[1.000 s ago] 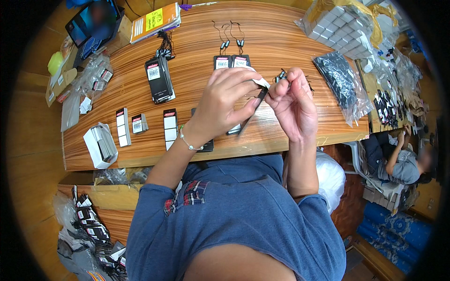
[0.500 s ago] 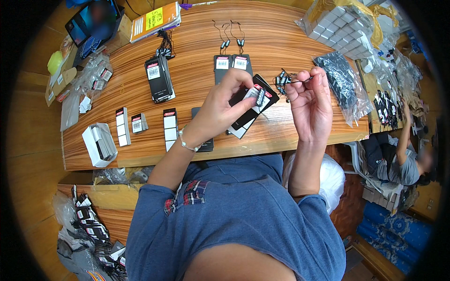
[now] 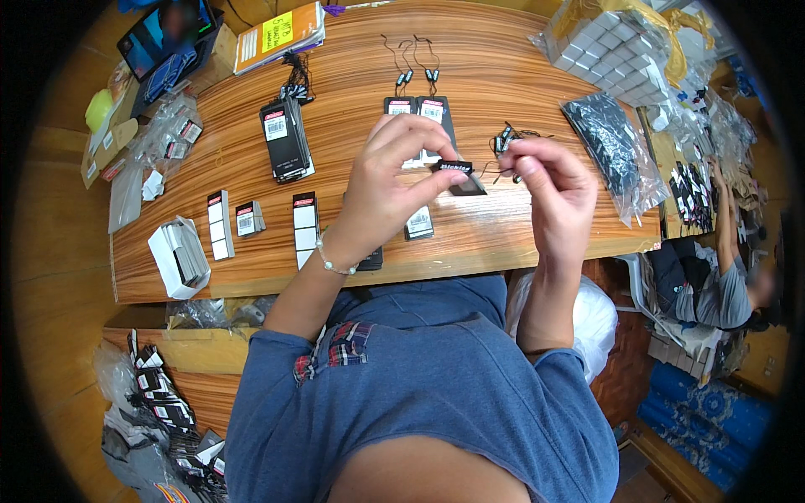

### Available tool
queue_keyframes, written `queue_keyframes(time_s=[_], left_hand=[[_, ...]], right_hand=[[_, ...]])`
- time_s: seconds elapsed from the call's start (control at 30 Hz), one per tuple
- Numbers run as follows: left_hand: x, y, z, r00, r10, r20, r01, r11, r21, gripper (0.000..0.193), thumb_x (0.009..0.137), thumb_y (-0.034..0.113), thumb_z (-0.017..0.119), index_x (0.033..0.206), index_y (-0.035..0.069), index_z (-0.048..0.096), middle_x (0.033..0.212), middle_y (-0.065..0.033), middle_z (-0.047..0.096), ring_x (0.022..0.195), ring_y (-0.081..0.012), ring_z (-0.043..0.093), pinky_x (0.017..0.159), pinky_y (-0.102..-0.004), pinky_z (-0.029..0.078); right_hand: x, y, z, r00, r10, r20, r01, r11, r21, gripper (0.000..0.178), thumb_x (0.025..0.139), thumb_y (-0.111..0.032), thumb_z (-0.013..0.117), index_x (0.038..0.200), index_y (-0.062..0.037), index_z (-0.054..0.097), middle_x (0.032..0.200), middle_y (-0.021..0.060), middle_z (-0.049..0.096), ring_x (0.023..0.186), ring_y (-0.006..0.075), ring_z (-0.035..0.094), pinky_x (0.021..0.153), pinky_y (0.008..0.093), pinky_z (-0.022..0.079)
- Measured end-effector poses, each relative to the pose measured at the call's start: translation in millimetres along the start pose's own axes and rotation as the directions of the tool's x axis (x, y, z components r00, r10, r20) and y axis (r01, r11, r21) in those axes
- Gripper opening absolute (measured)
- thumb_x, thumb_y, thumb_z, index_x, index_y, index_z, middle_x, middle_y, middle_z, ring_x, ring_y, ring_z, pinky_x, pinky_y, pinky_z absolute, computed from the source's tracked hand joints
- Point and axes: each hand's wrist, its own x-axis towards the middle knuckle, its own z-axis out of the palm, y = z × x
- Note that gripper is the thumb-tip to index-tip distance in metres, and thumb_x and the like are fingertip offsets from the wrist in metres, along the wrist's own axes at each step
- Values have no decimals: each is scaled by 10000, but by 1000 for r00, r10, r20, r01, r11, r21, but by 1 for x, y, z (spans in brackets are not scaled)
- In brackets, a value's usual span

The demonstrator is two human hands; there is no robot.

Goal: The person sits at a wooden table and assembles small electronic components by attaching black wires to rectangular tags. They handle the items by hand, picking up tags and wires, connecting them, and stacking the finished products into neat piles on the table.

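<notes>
My left hand [image 3: 398,168] is closed, pinching a black hang tag [image 3: 470,187] seen nearly edge-on above the table. My right hand [image 3: 553,193] is closed in a pinch on a thin black cord [image 3: 495,174] beside the tag; whether the cord passes through the tag cannot be made out. Behind the right fingertips lies a small heap of black cords with toggles [image 3: 505,137]. Beyond my left hand, two dark tags, a left one [image 3: 397,106] and a right one [image 3: 433,111], lie side by side with cords stretched away. A stickered tag [image 3: 420,224] lies below my hands.
A stack of corded black tags [image 3: 285,147] lies left of centre. Nearer are label strips [image 3: 220,226] and a white box [image 3: 172,272] of cards. Plastic-wrapped dark goods [image 3: 608,147] sit at right, with bagged white boxes [image 3: 599,50] behind. Another person's arm [image 3: 728,218] reaches in farther right.
The tag in my left hand has turned from face-up to nearly edge-on. My right hand has tipped over and lowered its fingertips toward the tag, still pinching the cord.
</notes>
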Motion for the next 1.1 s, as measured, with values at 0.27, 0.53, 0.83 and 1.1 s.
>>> queue_keyframes(time_s=[0.27,0.53,0.83,1.1], left_hand=[[-3,6,1,986,-168,-21,160,968,-194,186,664,55,725,832,22,654,766,-53,628,700,-123,560,629,-248,449],[-3,3,1,979,-203,-12,193,947,-256,190,667,44,723,843,8,661,765,-56,629,699,-108,559,625,-235,454],[-3,1,1,977,-213,11,208,943,-262,166,680,34,710,835,-1,664,776,-68,647,692,-110,582,628,-230,463],[-8,-10,3,948,-315,36,305,877,-372,154,689,14,695,840,0,664,780,-61,648,703,-106,586,632,-219,467]], right_hand=[[-5,-1,9,989,127,73,-116,984,-136,121,788,7,611,904,38,594,797,66,623,747,100,596,685,214,480],[-5,5,12,993,92,71,-87,993,-75,65,792,39,566,856,34,553,780,62,604,738,100,594,674,215,470],[-6,13,15,988,154,15,-154,988,6,60,797,27,568,840,15,529,759,67,606,708,101,596,647,210,477],[-9,25,20,988,153,10,-153,985,83,62,810,32,550,856,6,518,754,74,612,704,103,598,635,215,483]])
